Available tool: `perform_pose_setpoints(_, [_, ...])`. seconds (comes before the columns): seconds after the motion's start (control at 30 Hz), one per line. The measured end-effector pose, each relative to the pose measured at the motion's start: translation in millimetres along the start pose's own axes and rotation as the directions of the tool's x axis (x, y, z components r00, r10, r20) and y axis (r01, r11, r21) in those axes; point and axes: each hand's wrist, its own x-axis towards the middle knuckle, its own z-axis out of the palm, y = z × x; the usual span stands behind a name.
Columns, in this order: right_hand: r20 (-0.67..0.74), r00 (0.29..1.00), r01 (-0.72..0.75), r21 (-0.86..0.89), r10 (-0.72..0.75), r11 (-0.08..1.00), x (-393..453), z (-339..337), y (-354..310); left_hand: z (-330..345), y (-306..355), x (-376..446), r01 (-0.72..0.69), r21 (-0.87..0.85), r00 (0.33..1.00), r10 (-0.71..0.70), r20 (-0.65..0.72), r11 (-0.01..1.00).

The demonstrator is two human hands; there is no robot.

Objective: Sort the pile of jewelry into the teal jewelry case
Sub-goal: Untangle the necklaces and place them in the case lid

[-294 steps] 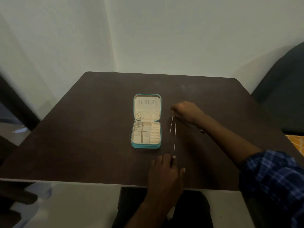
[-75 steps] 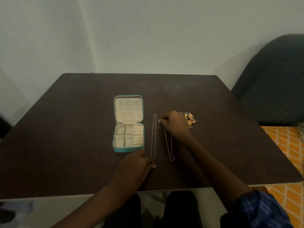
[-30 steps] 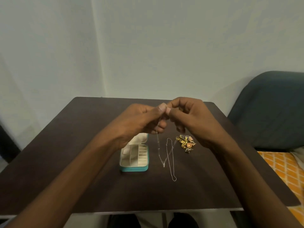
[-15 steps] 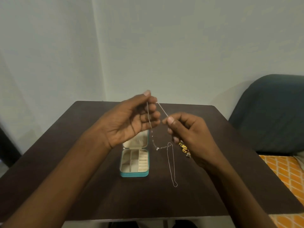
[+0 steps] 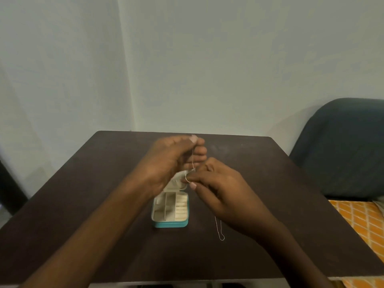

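Silver, thin and pale, a chain point(image 5: 193, 161) is pinched at its upper end between the thumb and fingers point(image 5: 200, 151) of the left hand point(image 5: 170, 163), which is raised above the table point(image 5: 83, 183). From that pinch the chain hangs down to the right hand point(image 5: 220, 190), where a small loop of it is held between thumb and forefinger. The remaining fingers of the right hand are curled under; those of the left hand are bent around the upper strand. Both hands are held in the air, close together and just above the far half of the teal jewelry case point(image 5: 170, 212).

The case lies open on the table beneath them. Its cream lid is tilted back and is largely hidden behind the hands, so what sits in the lid cannot be told. The lower tray is seen divided into small cream compartments on the left and padded ring rolls on the right; nothing can be made out inside them.

A second thin chain point(image 5: 219, 228) is laid on the dark brown table just to the right of the case, its near end forming a narrow loop, its far end covered by the right wrist.

Beyond the table a pale wall is seen. To the right a dark blue-grey chair point(image 5: 342, 148) is placed beside the table, and an orange patterned fabric point(image 5: 361, 223) is seen below it.
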Motion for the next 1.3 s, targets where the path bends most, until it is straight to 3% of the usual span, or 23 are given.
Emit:
perform_pose_setpoints(0.13, [-0.084, 0.996, -0.007, -0.029, 0.004, 1.0, 8.8, -7.8, -1.5, 9.7, -11.8, -8.8, -0.021, 0.142, 0.997, 0.01, 0.073, 0.99])
perform_pose_setpoints(0.37, [-0.215, 0.969, -0.114, 0.026, 0.117, 0.993, 7.1, -16.0, 2.0, 9.0, -18.3, -13.3, 0.056, 0.127, 0.994, -0.067, 0.087, 0.99])
perform_pose_setpoints(0.5, [-0.316, 0.918, -0.203, 0.14, 0.238, 0.969, 9.2, -13.4, 8.5, 10.2, -21.1, -18.3, 0.032, 0.149, 0.992, -0.05, 0.118, 0.988])
perform_pose_setpoints(0.67, [-0.317, 0.871, -0.28, 0.31, 0.377, 0.909, 12.2, -10.9, 14.2, 9.2, -22.7, -20.4, -0.004, 0.206, 0.996, -0.014, 0.088, 0.979])
perform_pose_setpoints(0.77, [-0.216, 0.834, -0.31, 0.578, 0.508, 0.755, 10.9, -5.7, 20.7, 10.9, -23.0, -21.6, -0.029, 0.163, 0.997, 0.016, 0.081, 0.986])
perform_pose_setpoints(0.9, [0.097, 0.834, -0.309, 0.898, 0.543, 0.314, 0.4, 11.3, 20.3, 11.8, -21.0, -20.3, -0.064, 0.065, 0.997, 0.061, 0.048, 0.996])
perform_pose_setpoints(1.0, [0.168, 0.852, -0.242, 0.966, 0.496, 0.089, -6.0, 24.1, 17.0, 11.9, -22.2, -19.4, -0.088, 0.101, 0.996, 0.087, 0.015, 0.991])
perform_pose_setpoints(1.2, [0.105, 0.809, -0.14, 0.99, 0.579, 0.017, -8.2, 35.5, 12.3, 16.0, -27.9, -20.9, -0.135, 0.168, 0.986, 0.149, -0.076, 0.977])
perform_pose_setpoints(1.3, [0.081, 0.779, -0.139, 0.989, 0.622, 0.046, -7.4, 40.7, 11.0, 16.6, -29.8, -22.6, -0.166, 0.236, 0.979, 0.188, -0.076, 0.958])
